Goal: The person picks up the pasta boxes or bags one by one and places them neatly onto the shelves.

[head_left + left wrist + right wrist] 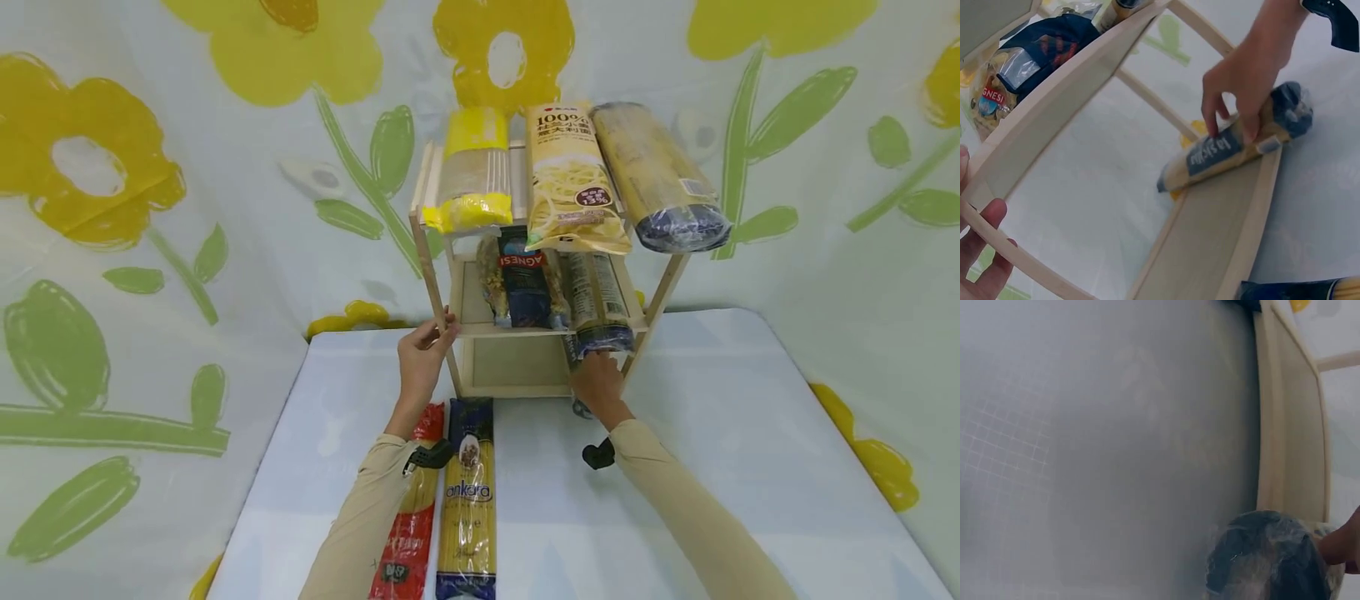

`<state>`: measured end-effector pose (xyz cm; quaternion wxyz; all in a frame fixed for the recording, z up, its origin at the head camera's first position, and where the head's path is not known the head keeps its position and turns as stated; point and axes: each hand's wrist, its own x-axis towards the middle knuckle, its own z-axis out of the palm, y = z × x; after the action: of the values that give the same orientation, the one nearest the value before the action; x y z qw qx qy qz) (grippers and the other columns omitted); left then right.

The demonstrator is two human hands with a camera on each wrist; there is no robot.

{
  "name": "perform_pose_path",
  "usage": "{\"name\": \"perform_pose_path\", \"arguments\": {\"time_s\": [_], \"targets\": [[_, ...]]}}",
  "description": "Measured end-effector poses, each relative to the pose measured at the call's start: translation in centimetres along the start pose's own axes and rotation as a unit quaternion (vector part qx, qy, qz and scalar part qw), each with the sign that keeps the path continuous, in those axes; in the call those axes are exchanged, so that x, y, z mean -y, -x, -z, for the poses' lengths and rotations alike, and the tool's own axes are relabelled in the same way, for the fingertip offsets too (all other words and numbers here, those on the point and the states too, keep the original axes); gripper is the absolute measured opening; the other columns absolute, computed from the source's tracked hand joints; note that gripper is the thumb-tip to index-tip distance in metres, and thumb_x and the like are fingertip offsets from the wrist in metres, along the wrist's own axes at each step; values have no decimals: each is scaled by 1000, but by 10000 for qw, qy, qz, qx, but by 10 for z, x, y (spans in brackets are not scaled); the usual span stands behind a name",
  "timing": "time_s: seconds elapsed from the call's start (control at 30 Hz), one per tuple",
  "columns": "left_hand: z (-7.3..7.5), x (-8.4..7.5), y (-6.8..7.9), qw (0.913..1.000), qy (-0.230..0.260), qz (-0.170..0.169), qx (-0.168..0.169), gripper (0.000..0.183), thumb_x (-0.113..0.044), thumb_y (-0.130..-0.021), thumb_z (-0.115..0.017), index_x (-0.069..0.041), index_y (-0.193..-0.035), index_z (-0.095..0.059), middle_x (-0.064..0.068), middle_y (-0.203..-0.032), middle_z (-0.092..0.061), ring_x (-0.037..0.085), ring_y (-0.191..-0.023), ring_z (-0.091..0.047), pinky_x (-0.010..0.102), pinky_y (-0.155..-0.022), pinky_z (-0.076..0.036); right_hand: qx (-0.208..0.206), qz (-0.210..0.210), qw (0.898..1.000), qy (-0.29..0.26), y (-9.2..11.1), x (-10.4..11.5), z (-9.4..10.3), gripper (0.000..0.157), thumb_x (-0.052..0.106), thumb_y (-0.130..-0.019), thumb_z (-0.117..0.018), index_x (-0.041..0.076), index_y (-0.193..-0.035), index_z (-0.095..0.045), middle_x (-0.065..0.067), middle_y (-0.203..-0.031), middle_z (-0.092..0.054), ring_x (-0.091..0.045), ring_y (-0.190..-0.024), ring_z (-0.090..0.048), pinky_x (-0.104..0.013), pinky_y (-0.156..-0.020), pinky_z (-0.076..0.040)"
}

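A wooden three-tier rack (517, 392) stands in the middle of the table. My left hand (422, 360) grips its left front post (1029, 265), fingers on one side of the wood. At the right end of the lowest shelf (1222, 219), my right hand (1244, 84) holds a blue-and-tan pasta packet (1213, 155) from above, thumb and fingers on opposite sides. One end of the packet projects past the shelf's front edge. In the right wrist view its crinkled clear-and-blue end (1266, 556) shows beside a finger. The middle shelf hides most of this packet in the head view.
On the top shelf lie a yellow packet (474, 171), a cream noodle bag (573, 179) and a dark-ended pasta packet (660, 175). The middle shelf bears an Agnesi pasta bag (525, 283) and another packet (596, 292). Red (412, 517) and Ankara (468, 508) spaghetti packets lie in front.
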<state>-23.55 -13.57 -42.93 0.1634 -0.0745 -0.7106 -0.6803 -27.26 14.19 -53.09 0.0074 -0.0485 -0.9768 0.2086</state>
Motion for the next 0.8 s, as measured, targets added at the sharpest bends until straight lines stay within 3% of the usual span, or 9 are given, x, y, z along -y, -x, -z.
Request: {"name": "perform_pose_path", "arguments": {"time_s": [0.13,0.27,0.47,0.8], "targets": [[-1,1,-1,9999,15,-125,-47,27,-8,-88,-68,8,-109,-68,19,-121,-62,16,-95,-64,26,-81,-51,281,171,9981,512,-1,2,-3,40,24,-89,-58,-13,-101,-63,-32,-111,-55,-47,-90,-55,-55,-64,-50],[-1,2,0,9998,-14,-192,-51,26,-8,-87,-68,8,-107,-68,19,-120,-62,13,-91,-65,24,-78,-51,279,327,9953,873,1,5,-2,38,24,-93,-54,-11,-105,-65,-31,-111,-55,-46,-88,-55,-52,-63,-50],[-2,1,1,9999,-53,-112,-43,26,-9,-88,-68,8,-108,-68,18,-121,-62,15,-93,-65,25,-80,-51,115,393,9953,882,-1,8,1,36,14,-95,-45,-11,-115,-61,-34,-99,-58,-47,-88,-56,-53,-64,-51],[-2,7,-2,9997,-103,-165,-114,26,-11,-87,-69,7,-105,-69,17,-119,-63,20,-97,-65,27,-80,-51,274,151,9980,540,-5,5,-2,39,20,-95,-47,-14,-104,-63,-33,-101,-57,-48,-90,-55,-56,-65,-50]]}}
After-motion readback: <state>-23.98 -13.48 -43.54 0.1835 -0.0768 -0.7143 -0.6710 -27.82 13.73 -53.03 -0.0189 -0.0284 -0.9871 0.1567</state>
